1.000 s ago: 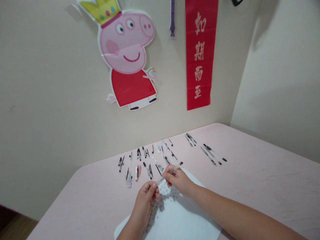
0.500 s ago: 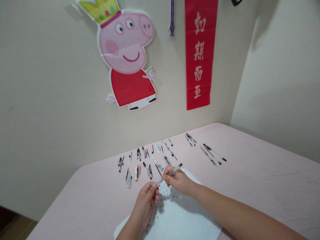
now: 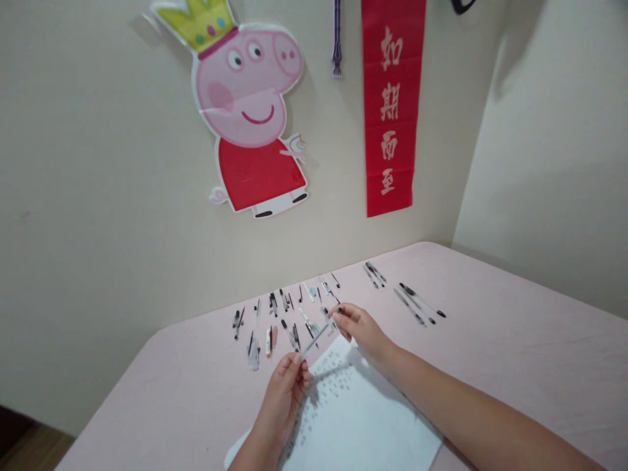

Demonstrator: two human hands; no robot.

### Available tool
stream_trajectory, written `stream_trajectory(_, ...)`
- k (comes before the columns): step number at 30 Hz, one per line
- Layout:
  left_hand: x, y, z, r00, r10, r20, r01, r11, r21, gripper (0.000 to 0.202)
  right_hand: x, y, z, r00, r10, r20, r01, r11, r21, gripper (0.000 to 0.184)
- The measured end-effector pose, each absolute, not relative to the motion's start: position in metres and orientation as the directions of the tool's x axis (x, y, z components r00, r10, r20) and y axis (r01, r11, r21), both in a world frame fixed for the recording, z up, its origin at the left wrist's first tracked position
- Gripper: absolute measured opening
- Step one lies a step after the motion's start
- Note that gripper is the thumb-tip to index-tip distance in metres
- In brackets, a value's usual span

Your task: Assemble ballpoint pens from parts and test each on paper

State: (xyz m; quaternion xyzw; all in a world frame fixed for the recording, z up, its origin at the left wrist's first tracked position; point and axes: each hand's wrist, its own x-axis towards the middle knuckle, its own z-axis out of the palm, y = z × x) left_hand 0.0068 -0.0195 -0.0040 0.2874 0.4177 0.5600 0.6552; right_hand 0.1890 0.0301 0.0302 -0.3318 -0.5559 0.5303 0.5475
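Note:
My left hand [image 3: 288, 386] is closed in a pinch on the lower end of a clear pen barrel [image 3: 316, 340], which slants up to the right over a white sheet of paper [image 3: 363, 418] covered in small scribbles. My right hand [image 3: 360, 327] is off the barrel, a little beyond its upper end. Its fingertips are pressed together on a small dark pen part [image 3: 339, 309]. Just past both hands, several taken-apart pen pieces [image 3: 284, 314] lie in rows on the pink table [image 3: 490, 353].
Whole black pens lie further right, one pair [image 3: 374, 273] near the wall and a group [image 3: 418, 303] beside it. The table meets a cream wall bearing a cartoon pig cutout [image 3: 250, 111] and a red banner [image 3: 391, 104]. The table's left edge drops to the floor.
My right hand let go of the pen's upper end and moved up and away toward the rows of parts, uncovering the scribbled paper. My left hand still pinches the barrel.

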Motion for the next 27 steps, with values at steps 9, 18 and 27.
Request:
stream_trajectory(9,0.008,-0.021,-0.009,0.107,0.969,-0.223,-0.462,0.247,0.852,0.027,0.209,0.050,0.034,-0.047,0.974,0.220,-0.275,0.199,-0.941,0.021)
stream_trajectory(18,0.007,-0.021,-0.010,0.155,0.963,-0.220,-0.365,0.263,0.893,0.022,0.255,0.090,0.005,0.312,0.925,0.218,-0.014,0.234,-0.972,0.030)
stream_trajectory(27,0.007,-0.020,-0.011,0.173,0.964,-0.202,-0.315,0.249,0.916,0.023,0.275,0.110,-0.042,0.251,0.919,0.303,0.473,0.156,-0.867,0.035)
